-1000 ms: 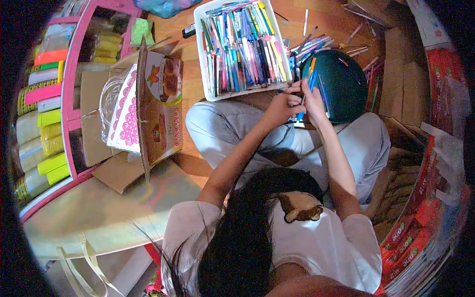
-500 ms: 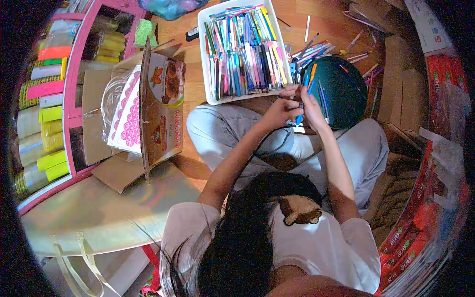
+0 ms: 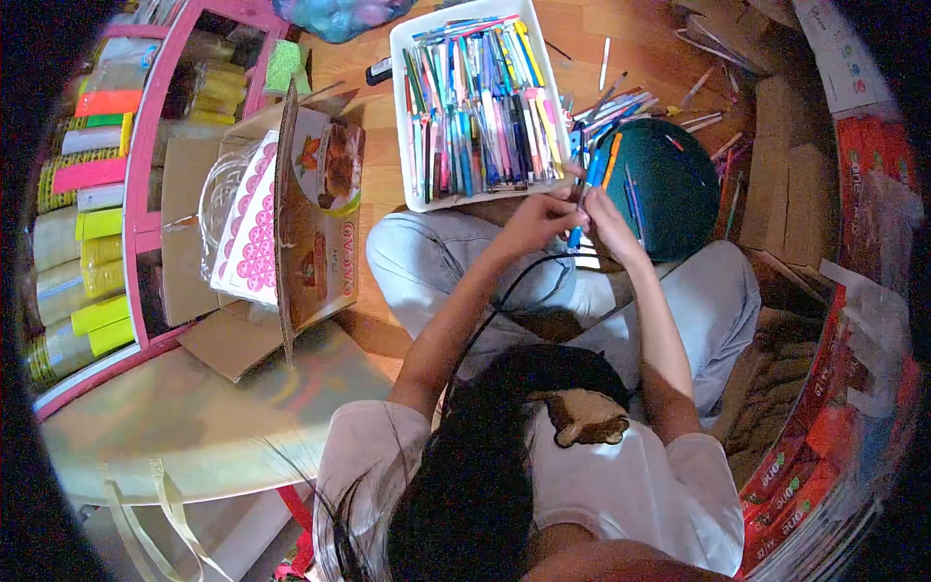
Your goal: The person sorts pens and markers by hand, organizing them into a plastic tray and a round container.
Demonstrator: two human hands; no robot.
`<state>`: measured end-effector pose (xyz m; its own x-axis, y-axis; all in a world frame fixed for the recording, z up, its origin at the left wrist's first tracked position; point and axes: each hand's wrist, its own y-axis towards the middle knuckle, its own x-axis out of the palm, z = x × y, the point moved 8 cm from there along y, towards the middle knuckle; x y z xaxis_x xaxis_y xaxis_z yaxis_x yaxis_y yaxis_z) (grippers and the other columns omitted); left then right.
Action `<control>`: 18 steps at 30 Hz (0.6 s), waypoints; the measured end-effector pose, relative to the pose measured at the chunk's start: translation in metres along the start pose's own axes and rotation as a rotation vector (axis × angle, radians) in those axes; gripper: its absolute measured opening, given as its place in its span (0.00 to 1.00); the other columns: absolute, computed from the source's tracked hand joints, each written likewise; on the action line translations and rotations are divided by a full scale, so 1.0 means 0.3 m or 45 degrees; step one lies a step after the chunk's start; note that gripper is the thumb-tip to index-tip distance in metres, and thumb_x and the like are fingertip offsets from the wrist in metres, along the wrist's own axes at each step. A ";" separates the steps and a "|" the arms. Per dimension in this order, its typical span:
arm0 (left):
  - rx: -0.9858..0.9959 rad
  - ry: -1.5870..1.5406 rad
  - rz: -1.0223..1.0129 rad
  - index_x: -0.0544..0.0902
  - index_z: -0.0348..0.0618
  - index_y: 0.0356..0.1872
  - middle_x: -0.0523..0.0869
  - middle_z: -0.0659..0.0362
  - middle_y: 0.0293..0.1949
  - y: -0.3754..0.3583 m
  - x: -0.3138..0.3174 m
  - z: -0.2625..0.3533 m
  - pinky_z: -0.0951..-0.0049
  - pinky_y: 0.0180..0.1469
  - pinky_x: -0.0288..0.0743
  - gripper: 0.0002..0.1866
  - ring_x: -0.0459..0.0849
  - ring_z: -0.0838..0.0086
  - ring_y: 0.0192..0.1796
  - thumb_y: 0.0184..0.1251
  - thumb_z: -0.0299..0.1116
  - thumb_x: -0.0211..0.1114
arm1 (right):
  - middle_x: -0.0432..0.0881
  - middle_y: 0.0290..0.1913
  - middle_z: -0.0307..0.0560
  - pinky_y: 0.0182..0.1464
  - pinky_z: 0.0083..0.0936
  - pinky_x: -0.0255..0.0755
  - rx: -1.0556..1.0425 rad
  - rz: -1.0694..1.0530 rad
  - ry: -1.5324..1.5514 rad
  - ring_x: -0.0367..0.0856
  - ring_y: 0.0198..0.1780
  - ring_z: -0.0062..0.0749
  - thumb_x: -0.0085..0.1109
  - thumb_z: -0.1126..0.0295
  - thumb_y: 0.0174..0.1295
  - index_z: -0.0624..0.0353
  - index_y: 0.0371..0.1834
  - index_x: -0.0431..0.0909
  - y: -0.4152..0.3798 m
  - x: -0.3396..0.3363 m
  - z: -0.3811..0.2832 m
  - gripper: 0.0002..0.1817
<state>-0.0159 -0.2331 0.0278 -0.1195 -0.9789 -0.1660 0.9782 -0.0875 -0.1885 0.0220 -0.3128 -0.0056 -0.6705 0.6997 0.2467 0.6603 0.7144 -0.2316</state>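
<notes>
My right hand (image 3: 613,228) is closed around a few pens. An orange pen (image 3: 612,161) and a blue pen (image 3: 593,167) stick out beyond its fingers. From the left, my left hand (image 3: 536,221) meets it, with its fingers closed at the blue pen; the exact grip is partly hidden. A blue end (image 3: 575,237) shows below, between the hands. Just past them stands a white tray (image 3: 415,199) packed with pens and markers (image 3: 475,116). Beside my right hand is a dark green round surface (image 3: 679,218) with a few pens lying on it.
Loose pens (image 3: 621,102) are scattered on the wooden floor (image 3: 582,39) beyond the green surface. An open cardboard box (image 3: 325,252) stands at left, near a pink-framed shelf (image 3: 145,184) of tape rolls. Cardboard (image 3: 784,184) and red packages (image 3: 776,475) line the right. A black cable (image 3: 495,310) crosses my lap.
The pens in my right hand have turned slightly, so the orange and blue ones now show side by side. Both hands stay together, and my left hand has shifted slightly left.
</notes>
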 end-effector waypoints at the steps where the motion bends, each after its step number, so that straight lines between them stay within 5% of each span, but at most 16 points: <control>1: -0.139 -0.006 -0.014 0.83 0.41 0.34 0.81 0.64 0.27 0.011 -0.031 -0.017 0.74 0.40 0.70 0.12 0.76 0.77 0.32 0.57 0.39 0.61 | 0.74 0.48 0.44 0.57 0.24 0.56 -0.007 0.054 0.019 0.67 0.54 0.29 0.31 0.47 0.65 0.58 0.60 0.57 0.006 -0.008 0.010 0.29; 3: -0.224 0.133 0.102 0.83 0.41 0.35 0.81 0.65 0.23 0.052 -0.142 -0.052 0.76 0.33 0.70 0.13 0.75 0.80 0.26 0.57 0.39 0.60 | 0.74 0.47 0.45 0.56 0.23 0.57 -0.115 -0.023 0.092 0.69 0.52 0.29 0.31 0.46 0.64 0.59 0.59 0.57 0.013 -0.005 -0.030 0.30; 4: -0.461 -0.009 0.171 0.83 0.39 0.35 0.83 0.62 0.28 0.065 -0.202 -0.036 0.77 0.36 0.71 0.14 0.76 0.81 0.29 0.57 0.39 0.60 | 0.74 0.47 0.46 0.56 0.23 0.58 -0.167 -0.061 0.130 0.69 0.51 0.29 0.30 0.46 0.64 0.60 0.59 0.57 0.014 0.001 -0.053 0.31; 5: -0.242 0.153 0.268 0.82 0.38 0.36 0.83 0.61 0.30 0.136 -0.290 -0.069 0.78 0.38 0.72 0.14 0.78 0.81 0.32 0.57 0.39 0.60 | 0.74 0.44 0.46 0.55 0.24 0.59 -0.177 0.008 0.163 0.71 0.48 0.28 0.30 0.45 0.64 0.61 0.58 0.58 0.015 -0.013 -0.058 0.31; 6: -0.298 -0.012 0.314 0.82 0.38 0.36 0.83 0.59 0.30 0.163 -0.338 -0.004 0.77 0.41 0.72 0.13 0.79 0.79 0.34 0.56 0.38 0.61 | 0.75 0.43 0.46 0.54 0.24 0.59 -0.181 0.028 0.143 0.71 0.47 0.28 0.30 0.46 0.64 0.61 0.58 0.59 0.016 -0.022 -0.062 0.31; 8: -0.048 -0.043 0.208 0.82 0.38 0.36 0.81 0.60 0.25 0.283 -0.442 0.038 0.79 0.32 0.70 0.15 0.75 0.81 0.27 0.57 0.40 0.60 | 0.75 0.42 0.46 0.54 0.24 0.60 -0.189 0.073 0.103 0.72 0.46 0.27 0.30 0.46 0.64 0.61 0.57 0.60 0.016 -0.043 -0.073 0.30; 11: -0.315 -0.135 0.498 0.82 0.37 0.35 0.80 0.63 0.22 0.457 -0.568 -0.057 0.81 0.21 0.65 0.14 0.71 0.83 0.20 0.54 0.38 0.64 | 0.74 0.40 0.44 0.52 0.23 0.60 -0.150 0.109 0.174 0.71 0.45 0.27 0.29 0.47 0.65 0.62 0.56 0.60 0.014 -0.055 -0.085 0.29; 12: -0.363 -0.161 0.500 0.80 0.28 0.24 0.81 0.56 0.21 0.519 -0.605 -0.100 0.81 0.21 0.71 0.12 0.79 0.76 0.19 0.50 0.30 0.67 | 0.74 0.40 0.44 0.51 0.23 0.60 -0.137 0.121 0.190 0.71 0.45 0.27 0.29 0.47 0.65 0.63 0.56 0.60 0.014 -0.062 -0.083 0.29; 14: -0.619 0.142 0.582 0.78 0.30 0.18 0.80 0.57 0.18 0.537 -0.615 -0.048 0.80 0.18 0.69 0.12 0.77 0.76 0.16 0.49 0.31 0.68 | 0.73 0.39 0.43 0.49 0.20 0.62 -0.155 0.130 0.237 0.70 0.43 0.24 0.31 0.49 0.65 0.64 0.55 0.60 0.017 -0.073 -0.086 0.28; 18: -0.643 0.551 0.462 0.78 0.36 0.12 0.80 0.58 0.13 0.626 -0.655 -0.111 0.76 0.18 0.70 0.18 0.78 0.78 0.16 0.44 0.41 0.71 | 0.73 0.36 0.44 0.45 0.17 0.64 -0.190 0.175 0.284 0.70 0.39 0.21 0.34 0.53 0.66 0.64 0.53 0.62 0.014 -0.106 -0.080 0.25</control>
<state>0.1857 -0.0509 -0.0072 0.0373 -0.7608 -0.6479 0.7845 0.4239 -0.4526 0.0543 -0.3322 0.0081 -0.4916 0.7591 0.4267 0.7932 0.5926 -0.1403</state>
